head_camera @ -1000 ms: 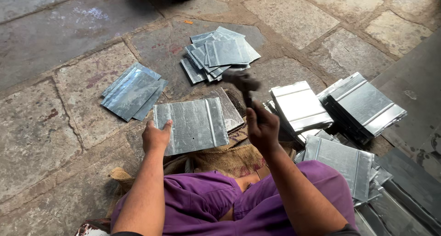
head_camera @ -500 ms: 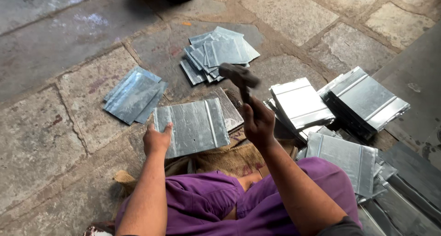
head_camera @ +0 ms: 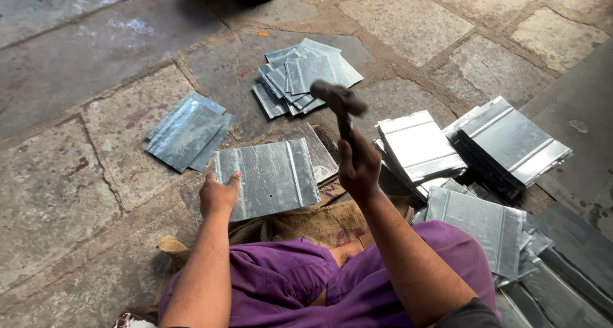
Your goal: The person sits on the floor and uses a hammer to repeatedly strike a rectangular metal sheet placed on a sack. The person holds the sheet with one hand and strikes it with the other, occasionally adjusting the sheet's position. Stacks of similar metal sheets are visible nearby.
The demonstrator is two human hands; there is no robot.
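Note:
A ribbed grey metal sheet (head_camera: 271, 176) lies flat in front of my knees on the stone floor. My left hand (head_camera: 218, 195) presses on its near left corner. My right hand (head_camera: 359, 168) grips the handle of a hammer (head_camera: 338, 102), whose dark head is raised above the sheet's right side. Purple cloth over my legs (head_camera: 300, 283) fills the bottom of the view.
Stacks of similar sheets lie around: a small pile at the left (head_camera: 188, 131), a fanned pile of smaller pieces ahead (head_camera: 306, 76), two thick stacks at the right (head_camera: 418, 146) (head_camera: 511, 144), and more by my right knee (head_camera: 480, 226). Brown sacking (head_camera: 319, 222) lies under the sheet.
The hammer in my right hand has stayed raised, its head shifting slightly. My left hand has kept holding the sheet's corner.

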